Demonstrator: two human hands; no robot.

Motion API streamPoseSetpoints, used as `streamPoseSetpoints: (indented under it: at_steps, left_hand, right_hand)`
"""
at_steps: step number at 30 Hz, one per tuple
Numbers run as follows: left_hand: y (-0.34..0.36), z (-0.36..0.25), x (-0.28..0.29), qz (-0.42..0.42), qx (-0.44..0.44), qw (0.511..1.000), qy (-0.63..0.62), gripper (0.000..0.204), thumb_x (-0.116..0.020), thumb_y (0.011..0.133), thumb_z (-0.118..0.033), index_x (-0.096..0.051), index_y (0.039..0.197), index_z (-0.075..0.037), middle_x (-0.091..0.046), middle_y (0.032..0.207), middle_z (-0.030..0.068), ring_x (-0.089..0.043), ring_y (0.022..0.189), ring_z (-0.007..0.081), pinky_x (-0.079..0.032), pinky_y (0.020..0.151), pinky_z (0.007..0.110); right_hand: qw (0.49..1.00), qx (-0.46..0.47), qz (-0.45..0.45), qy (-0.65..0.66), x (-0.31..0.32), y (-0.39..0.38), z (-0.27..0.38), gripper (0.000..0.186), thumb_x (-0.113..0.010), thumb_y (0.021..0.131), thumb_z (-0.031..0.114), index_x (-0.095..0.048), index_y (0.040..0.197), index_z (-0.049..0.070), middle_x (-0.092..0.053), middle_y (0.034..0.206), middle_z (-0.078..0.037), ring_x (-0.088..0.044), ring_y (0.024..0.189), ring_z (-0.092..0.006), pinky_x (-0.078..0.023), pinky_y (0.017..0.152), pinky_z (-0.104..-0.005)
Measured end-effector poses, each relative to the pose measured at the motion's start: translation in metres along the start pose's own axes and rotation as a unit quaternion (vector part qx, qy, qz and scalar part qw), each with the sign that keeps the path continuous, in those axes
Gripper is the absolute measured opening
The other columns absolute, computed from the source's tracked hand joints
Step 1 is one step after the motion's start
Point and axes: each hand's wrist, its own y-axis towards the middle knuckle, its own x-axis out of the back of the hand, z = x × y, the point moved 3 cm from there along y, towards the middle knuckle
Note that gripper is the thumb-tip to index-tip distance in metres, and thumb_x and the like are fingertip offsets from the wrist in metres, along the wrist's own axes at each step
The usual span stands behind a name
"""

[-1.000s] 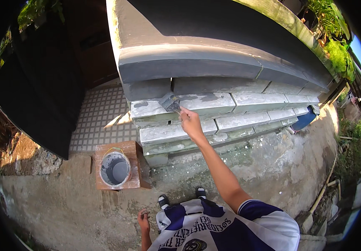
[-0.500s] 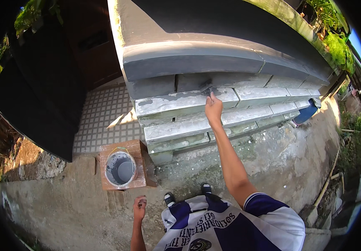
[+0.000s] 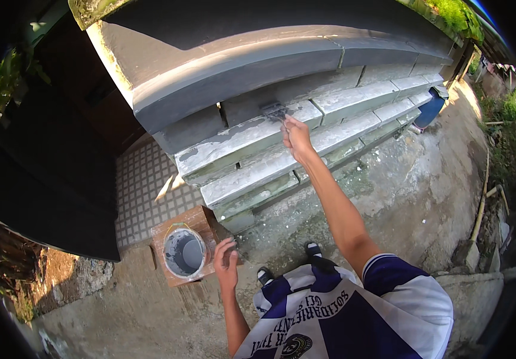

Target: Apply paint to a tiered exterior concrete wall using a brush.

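A paintbrush (image 3: 274, 110) with a dark grey, paint-covered head is in my right hand (image 3: 296, 137), gripped by the handle, against the back of a stepped concrete block ledge (image 3: 222, 143). The ledge's top is pale and blotched with grey; the strip behind it is darker grey. My left hand (image 3: 227, 265) hangs beside a white bucket (image 3: 185, 232) of grey paint, fingers bent and apart, holding nothing that I can see. The bucket stands on a wooden box (image 3: 200, 215) below the ledge's left end.
A dark wall or gate (image 3: 48, 185) and a tiled floor (image 3: 135, 203) are at the left. A blue drum (image 3: 430, 109) stands at the ledge's right end. Pipes (image 3: 485, 179) and weeds run along the concrete path's right side. My sandalled feet are below.
My right hand has moved the brush rightwards along the ledge and onto its back strip. My left hand has risen to beside the bucket. The view has turned slightly.
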Motion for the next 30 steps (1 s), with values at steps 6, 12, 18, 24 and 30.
streamPoseSetpoints:
  at_steps: [6, 12, 18, 24, 30]
  left_hand:
    - [-0.029, 0.033, -0.035, 0.100, 0.075, 0.992, -0.031, 0.020, -0.058, 0.091, -0.008, -0.060, 0.110, -0.003, -0.056, 0.121, 0.0094, -0.056, 0.108, 0.0194, -0.044, 0.092, 0.032]
    - [-0.067, 0.049, 0.003, 0.019, 0.114, 0.993, 0.023, 0.020, -0.057, 0.092, -0.014, -0.059, 0.111, -0.005, -0.057, 0.123, 0.0106, -0.059, 0.105, 0.0202, -0.047, 0.084, 0.032]
    - [-0.085, 0.064, -0.008, -0.090, 0.161, 0.983, 0.003, 0.023, -0.056, 0.093, -0.017, -0.059, 0.113, -0.007, -0.058, 0.123, 0.0104, -0.061, 0.102, 0.0206, -0.049, 0.078, 0.031]
    - [-0.028, 0.049, -0.064, -0.031, 0.163, 0.986, 0.005, 0.033, -0.056, 0.093, -0.017, -0.052, 0.122, -0.002, -0.058, 0.120, 0.0117, -0.060, 0.103, 0.0202, -0.048, 0.081, 0.031]
    - [-0.037, 0.022, -0.072, -0.107, 0.143, 0.984, 0.021, 0.036, -0.057, 0.093, -0.015, -0.050, 0.125, -0.002, -0.058, 0.121, 0.0120, -0.059, 0.104, 0.0204, -0.047, 0.082, 0.031]
  right_hand:
    - [0.996, 0.031, -0.081, -0.021, 0.070, 0.035, 0.025, 0.035, -0.049, 0.090, 0.006, -0.053, 0.123, -0.006, -0.054, 0.070, -0.004, -0.035, 0.044, -0.0047, -0.024, 0.037, -0.0220]
    - [0.956, 0.166, -0.240, -0.037, 0.185, 0.113, 0.099, 0.017, -0.051, 0.088, 0.007, -0.064, 0.085, -0.004, -0.057, 0.064, -0.006, -0.043, 0.045, -0.0104, -0.029, 0.039, -0.0277]
    - [0.814, 0.363, -0.211, -0.402, 0.116, 0.084, 0.076, 0.021, -0.051, 0.087, 0.011, -0.061, 0.078, -0.005, -0.058, 0.073, -0.029, -0.058, 0.074, -0.0468, -0.044, 0.065, -0.0483]
    - [0.982, 0.129, 0.072, -0.120, 0.047, 0.035, 0.014, 0.031, -0.054, 0.092, 0.012, -0.060, 0.115, -0.008, -0.061, 0.071, -0.007, -0.054, 0.056, -0.0102, -0.039, 0.046, -0.0266]
    - [0.953, 0.168, -0.096, -0.234, 0.186, 0.094, 0.064, 0.031, -0.052, 0.091, 0.013, -0.063, 0.111, -0.009, -0.068, 0.082, -0.014, -0.061, 0.069, -0.0160, -0.046, 0.064, -0.0287]
